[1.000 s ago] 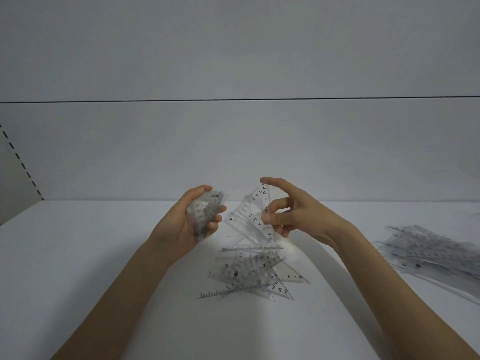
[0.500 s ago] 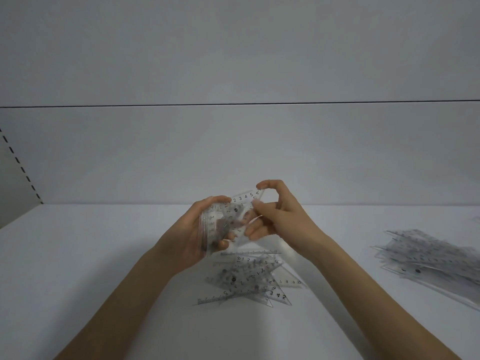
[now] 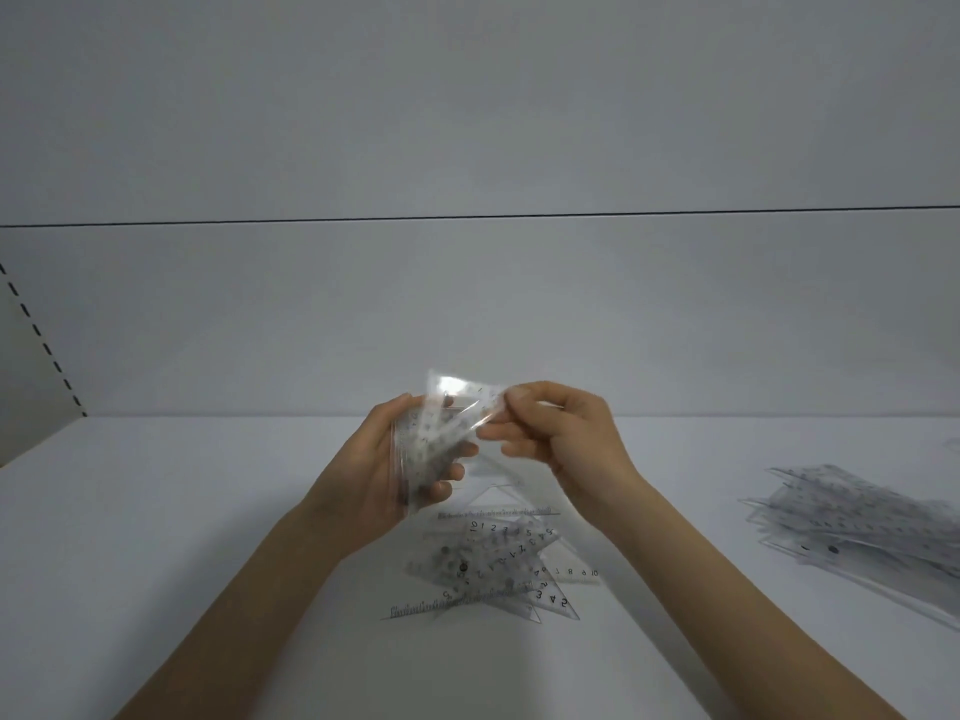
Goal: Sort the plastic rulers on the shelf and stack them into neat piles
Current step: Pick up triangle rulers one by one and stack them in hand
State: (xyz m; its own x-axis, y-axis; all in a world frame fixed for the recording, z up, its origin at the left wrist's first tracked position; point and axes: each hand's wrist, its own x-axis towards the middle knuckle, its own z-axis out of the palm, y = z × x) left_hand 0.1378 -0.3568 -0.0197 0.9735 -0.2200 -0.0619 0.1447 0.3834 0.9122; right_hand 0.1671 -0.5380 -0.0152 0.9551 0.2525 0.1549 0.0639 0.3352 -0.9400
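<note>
Since half a second earlier, your right hand [image 3: 566, 439] had swung its ruler [image 3: 460, 391] onto the stack [image 3: 431, 454] gripped in your left hand [image 3: 371, 478], both above the loose pile [image 3: 493, 563] on the shelf [image 3: 156, 511]. The right hand pinched only the ruler's end, so the slick plastic could have slid askew and dropped onto that pile.
</note>
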